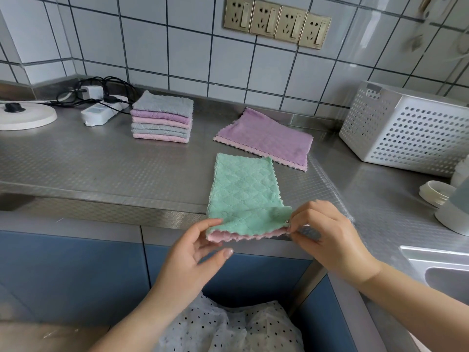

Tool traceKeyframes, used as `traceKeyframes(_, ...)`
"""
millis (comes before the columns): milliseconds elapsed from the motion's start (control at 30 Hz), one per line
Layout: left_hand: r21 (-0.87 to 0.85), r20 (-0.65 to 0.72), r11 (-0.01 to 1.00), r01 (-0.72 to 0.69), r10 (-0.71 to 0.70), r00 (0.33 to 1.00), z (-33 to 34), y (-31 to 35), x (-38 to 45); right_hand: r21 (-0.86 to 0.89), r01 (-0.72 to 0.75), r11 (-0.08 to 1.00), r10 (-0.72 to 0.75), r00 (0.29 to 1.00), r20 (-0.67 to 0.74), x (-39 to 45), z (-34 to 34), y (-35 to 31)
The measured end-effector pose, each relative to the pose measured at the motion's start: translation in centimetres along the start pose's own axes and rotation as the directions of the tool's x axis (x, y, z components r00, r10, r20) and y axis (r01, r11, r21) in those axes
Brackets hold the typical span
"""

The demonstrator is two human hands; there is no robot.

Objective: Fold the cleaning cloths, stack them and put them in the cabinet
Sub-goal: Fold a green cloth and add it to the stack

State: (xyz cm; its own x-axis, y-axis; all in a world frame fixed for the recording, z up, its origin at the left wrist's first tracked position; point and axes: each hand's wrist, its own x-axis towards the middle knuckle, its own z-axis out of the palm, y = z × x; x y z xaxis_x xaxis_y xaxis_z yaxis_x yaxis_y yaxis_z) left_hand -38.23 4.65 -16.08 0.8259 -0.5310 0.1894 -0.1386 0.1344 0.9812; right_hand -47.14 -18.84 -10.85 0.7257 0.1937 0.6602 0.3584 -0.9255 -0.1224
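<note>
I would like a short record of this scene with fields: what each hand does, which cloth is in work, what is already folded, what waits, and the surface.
left hand: pinches the near left corner of the green cloth
right hand: pinches its near right corner
cloth in work: green, pink underside, folded to a strip, near edge lifted
folded: stack of cloths, back left
waiting: purple cloth, lying flat
surface: steel counter

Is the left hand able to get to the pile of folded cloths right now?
Probably yes, but not freely: the left hand is busy pinching the green cloth. Bare counter lies between it and the pile.
</note>
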Motion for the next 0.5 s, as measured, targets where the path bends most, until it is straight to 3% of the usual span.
traceKeyframes(33, 0.213, 0.011, 0.971, -0.110, 0.110, 0.994, -0.5, -0.3, 0.3, -0.009, 0.004, 1.000, -0.004, 1.000, -0.016, 0.1, -0.2, 0.1)
traceKeyframes(67, 0.416, 0.025, 0.878, -0.237, 0.250, 0.968, -0.9, -0.6, 0.8, -0.018, 0.001, 1.000, -0.002, 1.000, -0.031, 0.3, -0.4, 0.1)
traceKeyframes(133, 0.635, 0.102, 0.632, -0.445, 0.503, 0.859, -1.6, -1.0, 2.2, -0.033, -0.017, 0.999, 0.015, 0.999, -0.043, 0.5, -0.8, 0.2)
traceKeyframes(233, 0.670, 0.250, 0.407, -0.620, 0.663, 0.705, -2.5, -0.2, 3.9, 0.050, -0.042, 0.998, 0.041, 0.999, 0.015, 0.3, -1.2, 0.1)
traceKeyframes(333, 0.592, 0.530, 0.244, -0.768, 0.600, 0.599, -2.9, 0.1, 5.0, 0.109, -0.062, 0.992, 0.048, 0.991, 0.121, 0.1, -1.4, -0.4)
traceKeyframes(400, 0.567, 0.626, 0.242, -0.788, 0.495, 0.602, -2.8, -0.1, 5.9, 0.104, -0.071, 0.992, 0.056, 0.988, 0.141, 0.0, -1.2, -0.5)
traceKeyframes(500, 0.522, 0.571, 0.455, -0.721, 0.441, 0.692, -2.7, 0.0, 6.9, 0.157, -0.160, 0.975, 0.143, 0.983, 0.116, 0.4, -1.0, -0.2)
